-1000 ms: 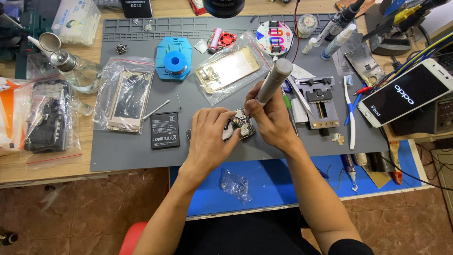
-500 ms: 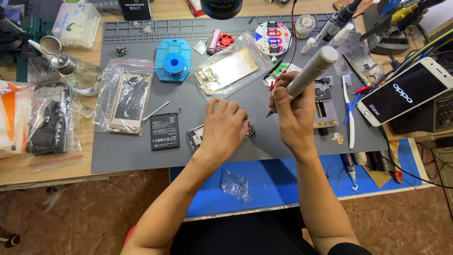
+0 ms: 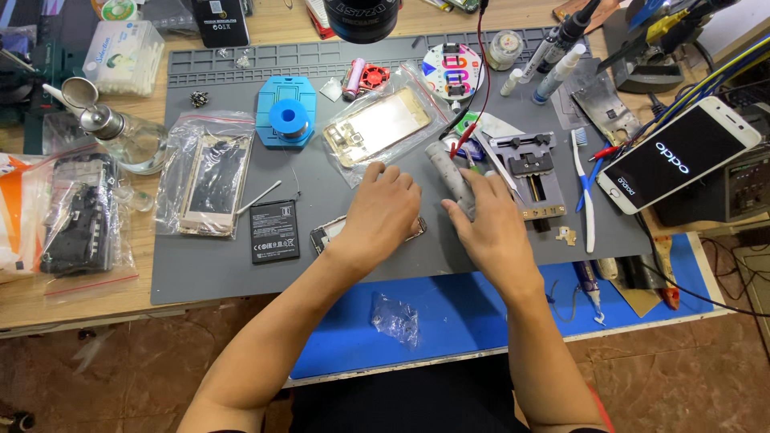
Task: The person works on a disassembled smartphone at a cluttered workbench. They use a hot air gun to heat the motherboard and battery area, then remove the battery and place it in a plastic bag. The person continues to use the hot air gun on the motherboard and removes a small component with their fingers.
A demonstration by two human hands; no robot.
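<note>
Since the earlier frame the right hand [image 3: 491, 220] has lowered the grey tool [image 3: 449, 172] from a raised, upward-slanting pose to lie low over the mat [image 3: 224, 273], its far end now pointing up and left; the left hand [image 3: 383, 210] has shifted slightly but still covers the phone part [image 3: 325, 235].

Hidden: most of the phone part lies under the left palm, only a metal-edged corner at left and a sliver at right showing, so its face cannot be read; the tool's lower end is lost inside the right fist; both forearms run out of the frame at the bottom.

The tool is a matt grey cylinder, worn and mottled, tilted on the mat just beside the clamp [image 3: 529, 172]; the phone part sits near the mat's front edge, right of the battery [image 3: 274, 231].

Left hand: palm down, fingers together and gently curled, pressing on the phone part; right hand: palm down, fingers wrapped and clamped about the tool, thumb alongside it; the two hands lie close, not touching.
</note>
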